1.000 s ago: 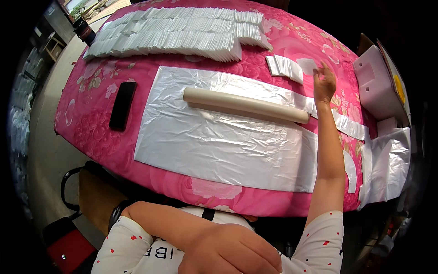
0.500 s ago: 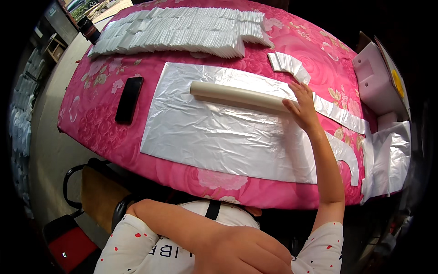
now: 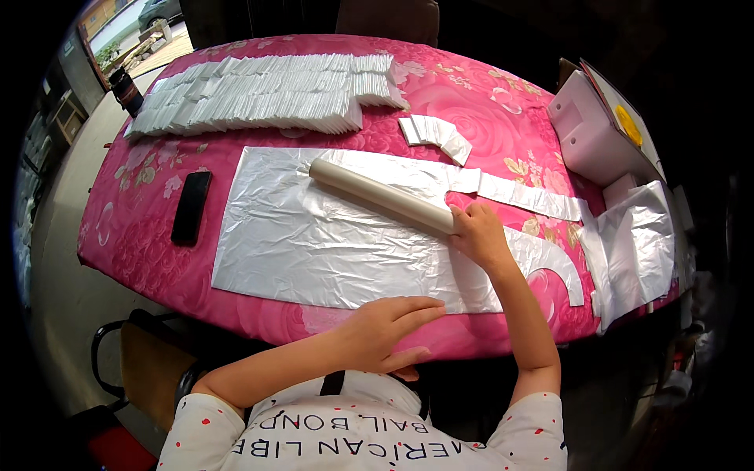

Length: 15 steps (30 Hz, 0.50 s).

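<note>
My right hand (image 3: 477, 231) is closed round the right end of a long beige tube (image 3: 377, 193). The tube slants across a crinkled white plastic sheet (image 3: 314, 259) spread flat on the table. Two strap-like strips run rightward from the sheet, giving it an apron-like outline; one is the upper strip (image 3: 530, 196), the other the curved lower strip (image 3: 558, 259). Over the sheet's near edge hovers my left hand (image 3: 393, 330), holding nothing, fingers stretched and thumb apart.
Folded white plastic packets (image 3: 251, 94) stand in dense rows at the back left, with a few fanned packets (image 3: 436, 135) nearer the middle. A black phone (image 3: 191, 208) lies at left, a dark bottle (image 3: 126, 90) behind. At right are a white foam box (image 3: 593, 129) and crumpled plastic (image 3: 628, 247).
My right hand has gone from open at the tube's end to gripping it. The tube now slants more toward me. My left hand has moved forward from my chest to the sheet's near edge.
</note>
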### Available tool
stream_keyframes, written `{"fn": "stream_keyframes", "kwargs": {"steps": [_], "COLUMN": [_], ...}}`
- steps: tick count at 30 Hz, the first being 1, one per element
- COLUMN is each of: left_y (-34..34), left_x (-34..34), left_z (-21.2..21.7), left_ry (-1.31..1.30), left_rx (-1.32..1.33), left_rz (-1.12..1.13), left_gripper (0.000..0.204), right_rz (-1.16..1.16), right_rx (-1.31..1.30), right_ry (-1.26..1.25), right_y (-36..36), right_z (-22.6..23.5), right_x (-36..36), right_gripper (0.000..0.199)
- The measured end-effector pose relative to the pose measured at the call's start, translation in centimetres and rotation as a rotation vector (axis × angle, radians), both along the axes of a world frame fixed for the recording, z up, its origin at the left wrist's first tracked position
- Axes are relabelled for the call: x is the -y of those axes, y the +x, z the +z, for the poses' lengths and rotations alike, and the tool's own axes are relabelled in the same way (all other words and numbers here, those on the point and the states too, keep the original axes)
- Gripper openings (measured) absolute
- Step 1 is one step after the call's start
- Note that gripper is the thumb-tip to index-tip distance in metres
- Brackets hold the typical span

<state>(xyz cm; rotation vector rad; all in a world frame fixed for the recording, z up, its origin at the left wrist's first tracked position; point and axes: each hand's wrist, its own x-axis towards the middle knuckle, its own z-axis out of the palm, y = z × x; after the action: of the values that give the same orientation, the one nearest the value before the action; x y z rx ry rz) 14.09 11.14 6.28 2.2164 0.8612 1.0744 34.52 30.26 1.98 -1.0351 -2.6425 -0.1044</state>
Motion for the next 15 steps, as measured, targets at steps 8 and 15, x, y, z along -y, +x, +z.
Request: {"fn": "stream_keyframes", "kwargs": {"steps": [8,15], "left_y": [-0.1,2.6], "left_x": [-1.6,-3.2], "left_z": [-6.0,-7.3], "left_ry": [-0.15,-0.142], "left_rx": [-0.351,-0.374], "left_rz": [0.365,0.359], "left_gripper": [0.074,0.078], "right_rz": [-0.136,-0.013], "right_rx": [-0.128,-0.447], "right_ry": [-0.813,-0.366], "right_y": [1.5,2.3], "right_z": [1.4,-1.4], "right_x": [13.8,12.0], "right_gripper": [0.064,0.043]}}
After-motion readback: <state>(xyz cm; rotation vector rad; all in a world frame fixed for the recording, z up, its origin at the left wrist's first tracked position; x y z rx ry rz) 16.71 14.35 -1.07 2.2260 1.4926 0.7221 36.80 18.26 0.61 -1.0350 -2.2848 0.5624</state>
